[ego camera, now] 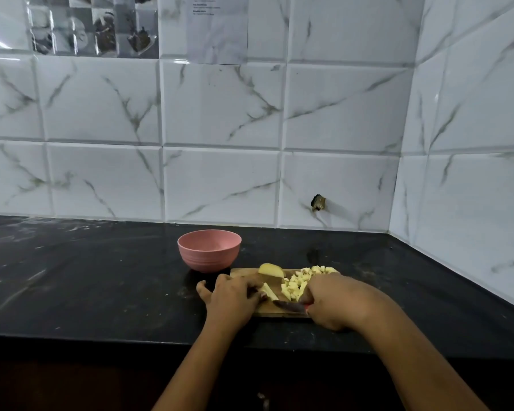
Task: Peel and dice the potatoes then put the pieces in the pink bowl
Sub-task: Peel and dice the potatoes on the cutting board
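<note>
A wooden cutting board [276, 312] lies on the black counter. On it sit a peeled potato half [270, 270] at the back, a heap of diced potato pieces [301, 280] to the right, and a pale potato strip [269, 291] near the front. My left hand [230, 298] holds that strip down with curled fingers. My right hand [334, 301] grips a knife by its red handle; the dark knife blade [288, 306] points left, just in front of the strip. The pink bowl [209, 250] stands behind the board's left end; I see nothing in it.
The black counter [86, 286] runs left and right, its front edge just below my wrists. White marble-look tiled walls close the back and the right side, meeting in a corner. A small dark hole [318, 202] marks the back wall.
</note>
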